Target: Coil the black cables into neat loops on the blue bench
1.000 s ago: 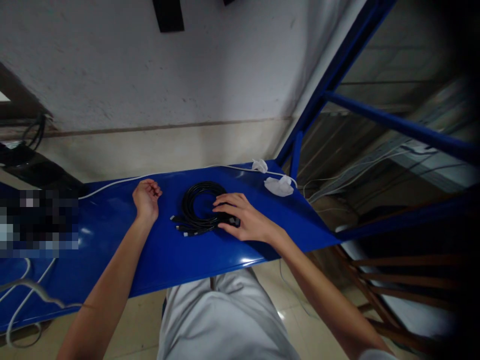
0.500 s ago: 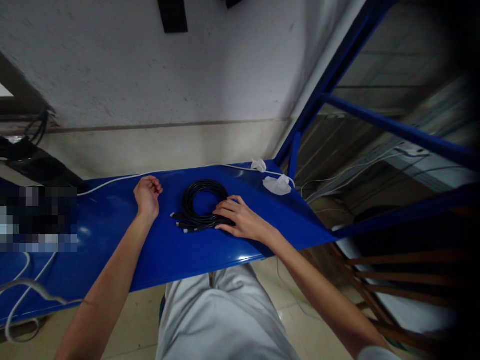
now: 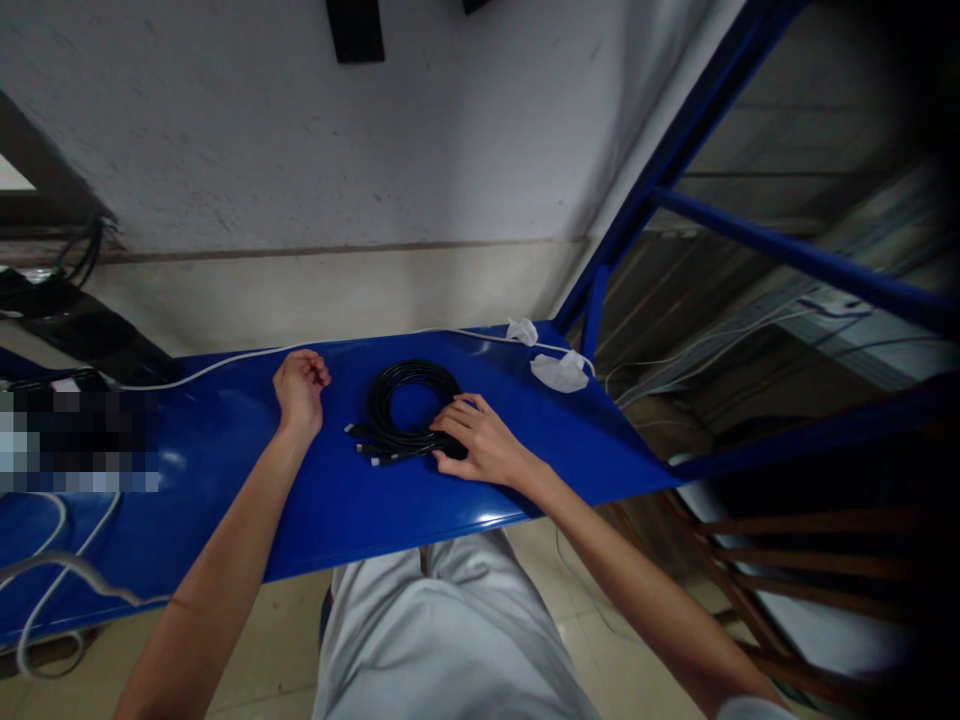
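A: Where is the coil of black cable [image 3: 401, 438]?
B: It lies on the blue table [image 3: 337, 525], in the middle between the two hands, its plug ends [image 3: 367, 448] fanned out at the near left.
A: And the right hand [image 3: 474, 440]?
B: On the near right part of the coil, fingers laid over the top and thumb at the near side, so the cable sits in a narrow gap. I can't tell how firmly it's pinched.
A: The left hand [image 3: 301, 388]?
B: Left of the coil and apart from it, palm turned up, fingers loosely curled. I can't tell whether they meet the palm.
A: What's beyond?
B: A white cord [image 3: 225, 357] along the far edge, and two crumpled white pieces [image 3: 559, 372] at the far right.
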`<state>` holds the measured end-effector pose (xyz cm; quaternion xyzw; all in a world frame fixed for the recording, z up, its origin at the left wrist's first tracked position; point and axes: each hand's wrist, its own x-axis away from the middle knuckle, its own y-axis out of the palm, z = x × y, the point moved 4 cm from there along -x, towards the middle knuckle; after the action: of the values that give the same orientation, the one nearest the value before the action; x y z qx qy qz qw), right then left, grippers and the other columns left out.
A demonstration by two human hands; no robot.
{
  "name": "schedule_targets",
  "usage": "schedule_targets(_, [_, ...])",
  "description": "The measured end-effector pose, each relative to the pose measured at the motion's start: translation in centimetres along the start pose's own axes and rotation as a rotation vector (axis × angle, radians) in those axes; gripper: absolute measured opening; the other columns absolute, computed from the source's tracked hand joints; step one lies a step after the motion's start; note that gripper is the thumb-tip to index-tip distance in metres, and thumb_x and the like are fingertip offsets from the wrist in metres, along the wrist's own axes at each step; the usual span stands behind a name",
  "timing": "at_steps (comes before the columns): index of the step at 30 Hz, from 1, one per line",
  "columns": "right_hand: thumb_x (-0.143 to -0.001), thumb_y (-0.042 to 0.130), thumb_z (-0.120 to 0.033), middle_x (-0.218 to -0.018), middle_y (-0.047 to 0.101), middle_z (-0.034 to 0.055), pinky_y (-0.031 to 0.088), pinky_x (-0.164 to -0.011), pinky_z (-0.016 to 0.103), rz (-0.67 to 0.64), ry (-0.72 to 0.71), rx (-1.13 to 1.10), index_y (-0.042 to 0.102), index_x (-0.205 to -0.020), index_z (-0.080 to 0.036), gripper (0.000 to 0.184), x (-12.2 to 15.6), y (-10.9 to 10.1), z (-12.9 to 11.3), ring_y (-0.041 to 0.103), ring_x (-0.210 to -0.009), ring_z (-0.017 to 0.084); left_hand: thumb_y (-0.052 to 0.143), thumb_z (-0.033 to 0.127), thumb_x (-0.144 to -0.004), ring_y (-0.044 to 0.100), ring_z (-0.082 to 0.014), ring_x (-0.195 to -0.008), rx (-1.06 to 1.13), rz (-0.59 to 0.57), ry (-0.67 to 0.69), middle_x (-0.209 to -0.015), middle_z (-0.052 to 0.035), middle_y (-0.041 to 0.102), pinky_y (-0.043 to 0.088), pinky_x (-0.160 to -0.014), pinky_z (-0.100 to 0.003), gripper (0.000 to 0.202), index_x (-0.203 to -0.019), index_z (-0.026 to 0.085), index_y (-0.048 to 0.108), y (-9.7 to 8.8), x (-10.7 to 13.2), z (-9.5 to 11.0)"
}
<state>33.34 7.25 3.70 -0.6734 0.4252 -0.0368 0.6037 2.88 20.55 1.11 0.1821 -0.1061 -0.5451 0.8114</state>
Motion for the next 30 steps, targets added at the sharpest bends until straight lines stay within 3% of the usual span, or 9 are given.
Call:
schedule_targets(4, [-0.099,0.074,-0.037,-0.117,0.079,0.0119,0.041,-0.121,0.055,-0.051,0.014,-0.059,0.072,-0.119,-0.019,0.027,-0.3,-0.9,0.1,0.072,-0.116,0.03,0.057,0.025,-0.073,0.051,-0.0126,-0.055,-0.011,-0.007,0.013,-0.068,0.0012,0.056,0.041,-0.052,-0.024,0.013,-0.083,0.019,0.061,0.1,0.1,0.0])
schedule_targets(8, [-0.088,0.088,-0.052,-0.127,0.077,0.0121,0.048,-0.115,0.05,-0.118,0.048,-0.249,0.072,-0.129,-0.022,0.053,-2.0,-3.5,1.8,0.07,-0.124,0.031,0.057,0.026,-0.072,0.051,-0.0124,-0.055,-0.027,-0.014,0.004,-0.067,0.0013,0.057,0.042,-0.052,-0.023,0.013,-0.083,0.019,0.061,0.2,0.1,-0.1])
schedule_targets(10, [-0.096,0.08,-0.055,-0.124,0.079,0.0106,0.053,-0.107,0.044,-0.038,0.127,-0.34,0.074,-0.125,-0.022,0.044,-3.5,-4.7,4.1,0.073,-0.117,0.029,0.057,0.026,-0.071,0.051,-0.0123,-0.055,-0.032,-0.014,0.005,-0.068,0.0012,0.057,0.042,-0.052,-0.023,0.014,-0.083,0.019,0.061,0.2,0.2,-0.1])
schedule_targets(12, [-0.105,0.066,-0.058,-0.107,0.081,0.0078,0.056,-0.094,0.038,0.129,0.244,-0.398,0.077,-0.105,-0.021,0.039,-5.0,-5.2,7.4,0.074,-0.1,0.024,0.058,0.028,-0.072,0.051,-0.0121,-0.055,-0.036,-0.014,0.014,-0.068,0.0012,0.058,0.043,-0.052,-0.023,0.016,-0.084,0.019,0.062,0.2,0.3,-0.1])
schedule_targets(14, [-0.106,0.057,-0.068,-0.083,0.076,0.0047,0.054,-0.075,0.031,0.292,0.377,-0.452,0.072,-0.088,-0.02,0.053,-6.1,-4.5,10.9,0.069,-0.078,0.019,0.059,0.029,-0.072,0.051,-0.0119,-0.056,-0.042,-0.009,0.026,-0.069,0.0015,0.058,0.043,-0.052,-0.023,0.018,-0.085,0.018,0.063,0.2,0.4,0.0])
schedule_targets(16, [-0.1,0.055,-0.081,-0.062,0.063,-0.0007,0.048,-0.061,0.028,0.441,0.498,-0.571,0.066,-0.084,-0.021,0.063,-6.5,-3.0,14.0,0.058,-0.059,0.015,0.06,0.029,-0.071,0.051,-0.0117,-0.055,-0.052,0.003,0.031,-0.068,0.0019,0.058,0.042,-0.052,-0.023,0.019,-0.086,0.018,0.064,0.2,0.4,0.1])
schedule_targets(19, [-0.093,0.051,-0.093,-0.052,0.044,-0.0059,0.037,-0.045,0.026,0.607,0.67,-0.738,0.051,-0.073,-0.025,0.07,-5.6,-0.5,16.9,0.045,-0.046,0.013,0.061,0.03,-0.072,0.051,-0.0113,-0.055,-0.065,0.02,0.03,-0.068,0.0026,0.058,0.042,-0.053,-0.023,0.021,-0.089,0.018,0.065,0.1,0.2,0.2])
schedule_targets(23, [-0.094,0.047,-0.094,-0.05,0.036,-0.0057,0.025,-0.038,0.026,0.627,0.752,-0.826,0.04,-0.066,-0.027,0.072,-3.8,0.7,18.0,0.035,-0.042,0.011,0.065,0.031,-0.073,0.051,-0.0114,-0.056,-0.052,0.022,0.053,-0.068,0.0031,0.059,0.041,-0.053,-0.023,0.025,-0.095,0.019,0.067,0.1,0.1,0.3])
schedule_targets(30, [-0.1,0.039,-0.09,-0.046,0.039,-0.0019,0.031,-0.04,0.027,0.6,0.74,-0.741,0.037,-0.059,-0.027,0.075,-3.2,-0.1,17.8,0.039,-0.043,0.012,0.068,0.034,-0.079,0.053,-0.011,-0.056,-0.131,-0.009,0.062,-0.069,0.0027,0.06,0.041,-0.053,-0.022,0.025,-0.098,0.018,0.068,0.8,0.4,-0.2])
